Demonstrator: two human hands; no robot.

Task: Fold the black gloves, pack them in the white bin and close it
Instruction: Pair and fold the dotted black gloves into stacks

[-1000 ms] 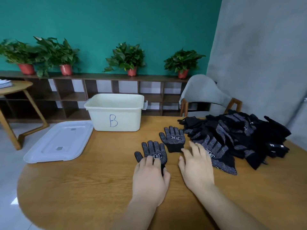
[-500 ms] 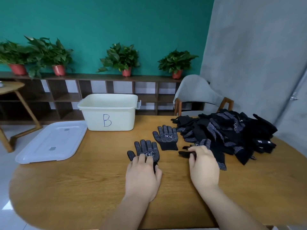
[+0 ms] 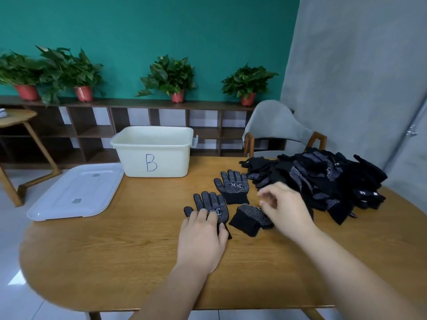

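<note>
Wooden table (image 3: 115,250) holds white-dotted black gloves (image 3: 318,181); left fingers (image 3: 203,214) flat on one, right fingers (image 3: 265,195) curled, grip unclear.

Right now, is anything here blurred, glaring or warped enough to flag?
Head view: the right hand is motion-blurred at its fingers, so its grip is unclear; the left hand and the glove under it are sharp; wide-angle bowing curves the shelf and table edge; a bright patch glares on the floor.

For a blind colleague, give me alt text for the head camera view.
A person's left hand rests on a black glove on a wooden table; the right hand holds a second glove beside a glove pile. An open white bin and its lid sit behind.
</note>
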